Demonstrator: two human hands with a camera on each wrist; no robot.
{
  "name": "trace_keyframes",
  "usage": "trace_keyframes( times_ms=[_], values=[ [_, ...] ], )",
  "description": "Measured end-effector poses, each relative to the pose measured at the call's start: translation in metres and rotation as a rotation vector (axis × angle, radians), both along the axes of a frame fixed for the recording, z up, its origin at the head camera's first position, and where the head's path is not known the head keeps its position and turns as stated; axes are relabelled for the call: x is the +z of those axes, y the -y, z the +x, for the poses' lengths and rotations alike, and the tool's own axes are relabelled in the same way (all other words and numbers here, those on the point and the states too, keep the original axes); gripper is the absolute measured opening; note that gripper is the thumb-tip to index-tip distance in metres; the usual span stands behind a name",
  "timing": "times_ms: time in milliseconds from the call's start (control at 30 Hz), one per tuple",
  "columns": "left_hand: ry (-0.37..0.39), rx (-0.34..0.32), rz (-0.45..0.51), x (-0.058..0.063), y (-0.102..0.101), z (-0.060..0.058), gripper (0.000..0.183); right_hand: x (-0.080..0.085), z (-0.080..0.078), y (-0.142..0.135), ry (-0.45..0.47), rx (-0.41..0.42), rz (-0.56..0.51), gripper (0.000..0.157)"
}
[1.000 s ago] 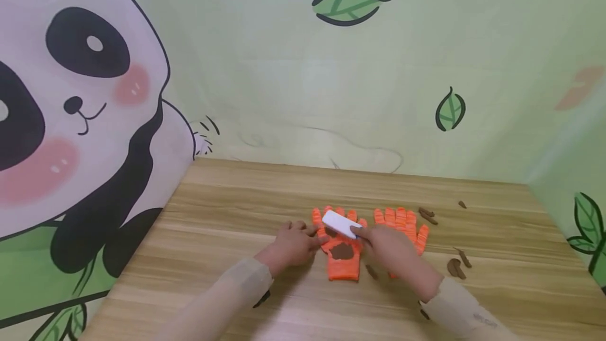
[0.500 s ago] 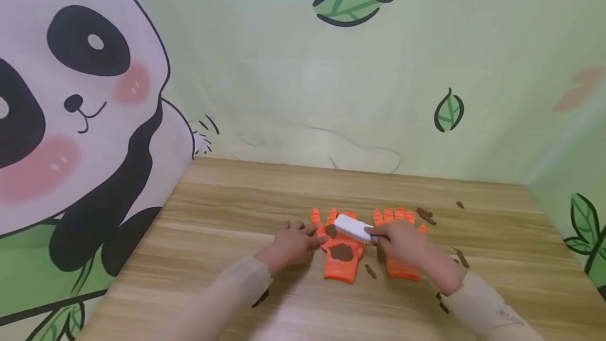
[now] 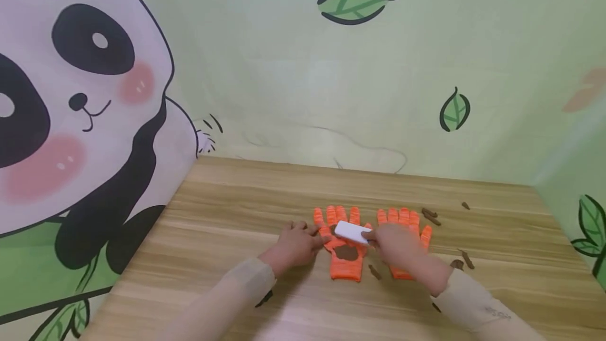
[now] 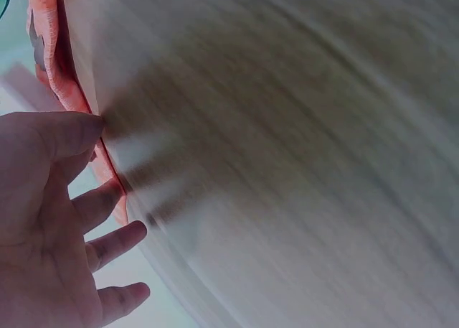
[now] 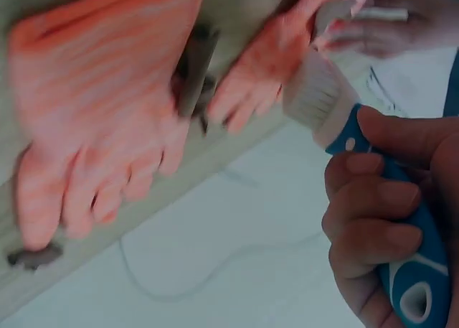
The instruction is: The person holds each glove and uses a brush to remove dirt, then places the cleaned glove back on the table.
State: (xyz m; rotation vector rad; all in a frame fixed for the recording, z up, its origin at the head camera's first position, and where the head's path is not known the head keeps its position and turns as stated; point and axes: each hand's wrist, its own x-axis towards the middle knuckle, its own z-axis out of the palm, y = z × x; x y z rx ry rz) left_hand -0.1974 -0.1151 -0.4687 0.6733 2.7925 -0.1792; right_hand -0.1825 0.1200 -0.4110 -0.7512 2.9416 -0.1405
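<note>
Two orange knit gloves lie flat on the wooden table. On the left glove (image 3: 345, 271), a large brown patch (image 3: 346, 252) covers the palm, with a smaller one above it. My left hand (image 3: 295, 243) touches that glove's left edge with thumb and forefinger, its other fingers spread in the left wrist view. My right hand (image 3: 402, 249) grips a scrub brush (image 3: 350, 231) by its handle, which is blue in the right wrist view. The white brush head (image 5: 315, 98) is over the left glove, bristles down. My right hand partly hides the right glove (image 3: 402, 217).
Brown clay-like pieces (image 3: 431, 217) lie right of the right glove, with another strip (image 3: 467, 259) nearer me. One small piece (image 3: 374, 272) sits between the gloves. Behind the table (image 3: 227, 188) hangs a green backdrop (image 3: 265, 67) with a printed panda (image 3: 104, 109).
The brush has swept right across the left glove, then slightly back left. The glove's fingers, bunched half a second ago, lie spread again. My left hand stays at the glove's edge.
</note>
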Motion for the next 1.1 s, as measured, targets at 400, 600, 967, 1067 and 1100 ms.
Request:
trace_keyframes(
  times_ms=[400,600,967,1067,1100],
  values=[
    [0.011,-0.008,-0.015,0.002,-0.011,0.002,0.046,-0.002,-0.006,0.009,0.041,0.033,0.053,0.033],
    [0.008,0.028,-0.024,0.003,-0.005,0.002,0.047,0.011,-0.002,-0.009,0.03,-0.044,0.033,0.032],
    [-0.013,-0.001,-0.016,0.005,-0.009,0.006,0.046,-0.004,-0.006,0.019,0.016,0.04,0.018,0.033],
    [-0.015,0.012,-0.014,0.006,-0.007,0.005,0.048,-0.005,-0.003,0.01,-0.01,0.048,-0.001,0.033],
    [-0.016,0.012,-0.014,0.006,-0.006,0.005,0.048,-0.005,-0.002,0.007,-0.014,0.054,-0.009,0.032]
  ],
)
